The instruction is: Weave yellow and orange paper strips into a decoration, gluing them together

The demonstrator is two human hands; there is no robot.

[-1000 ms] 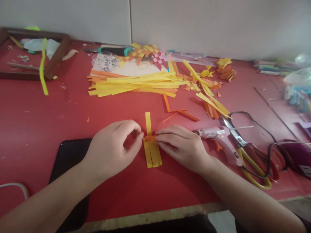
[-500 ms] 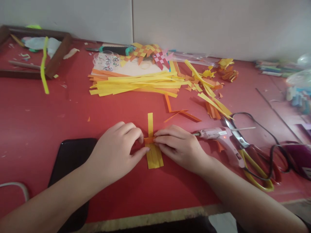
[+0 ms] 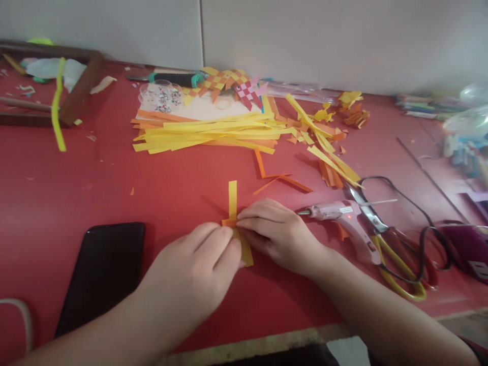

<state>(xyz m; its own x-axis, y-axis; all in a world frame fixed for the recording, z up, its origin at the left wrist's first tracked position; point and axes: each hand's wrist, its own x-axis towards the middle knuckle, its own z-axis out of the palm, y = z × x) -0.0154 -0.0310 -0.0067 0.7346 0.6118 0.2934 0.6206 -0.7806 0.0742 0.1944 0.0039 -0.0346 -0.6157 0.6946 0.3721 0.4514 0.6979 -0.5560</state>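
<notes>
Several yellow paper strips (image 3: 233,198) stand lengthwise on the red table, one reaching farther back than the others. Across them lies a short orange paper strip (image 3: 229,223). My right hand (image 3: 280,235) has its fingers closed on the right end of the orange strip, pressing where it meets the yellow ones. Over the near part of the yellow strips is my left hand (image 3: 208,264), its fingers bent together and closed on them. Its fingertips and much of the yellow paper are hidden beneath the hand.
A pink glue gun (image 3: 343,213) with a lit red light and large scissors (image 3: 385,254) lie right of my right hand. A black phone (image 3: 102,269) is at left. Behind are piled paper strips (image 3: 206,133), woven paper fish (image 3: 247,94) and a wooden frame (image 3: 82,86).
My left hand has come toward me and over the near part of the yellow strips, its fingers now bent together. My right hand stays at the orange strip. The view has shifted slightly.
</notes>
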